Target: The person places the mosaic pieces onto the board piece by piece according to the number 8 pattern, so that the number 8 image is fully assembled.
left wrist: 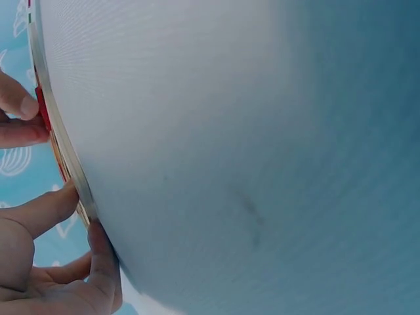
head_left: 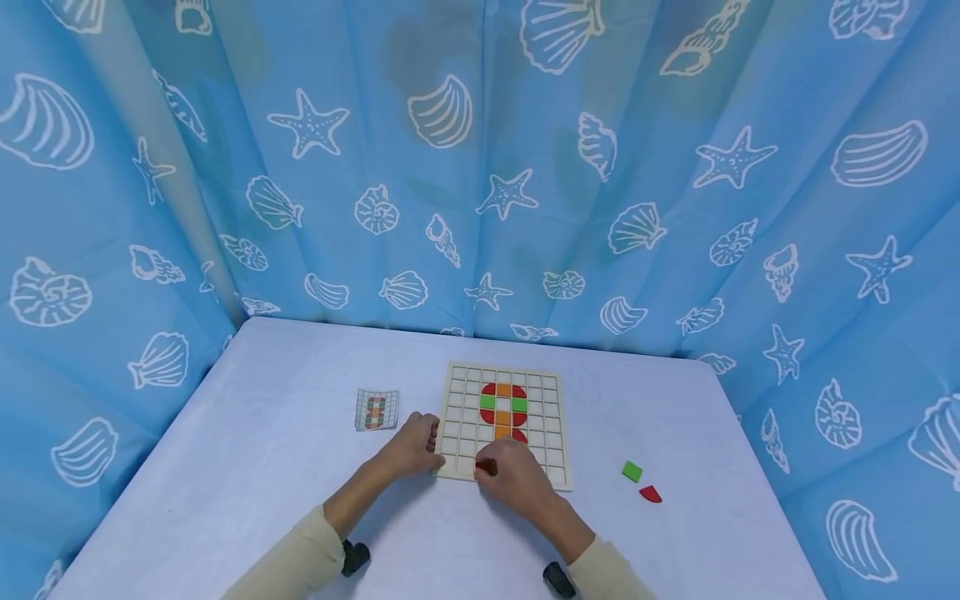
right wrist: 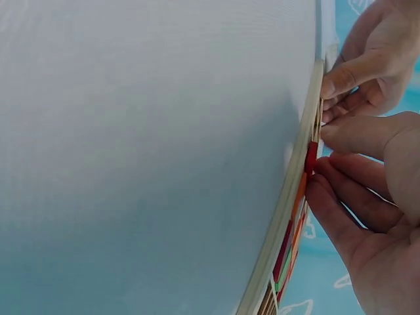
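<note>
A wooden grid board (head_left: 555,457) lies on the table with red, orange and green flat tiles set in its cells. At its lower left corner my left hand (head_left: 411,447) pinches the edge, thumb on the upper side, as the left wrist view shows. My right hand (head_left: 519,479) is over the near part of the board. Between its thumb and fingers it pinches a red tile (right wrist: 312,157), right at the board's surface. That hand partly covers the near cells, including the one beside the orange tile (head_left: 502,432) in the lower row.
A small pattern card (head_left: 377,410) with a similar coloured figure lies left of the board. On the right are a loose green square tile (head_left: 632,472) and a red quarter-round tile (head_left: 651,494). A blue shell-print curtain (head_left: 480,167) stands behind the white table (head_left: 225,500).
</note>
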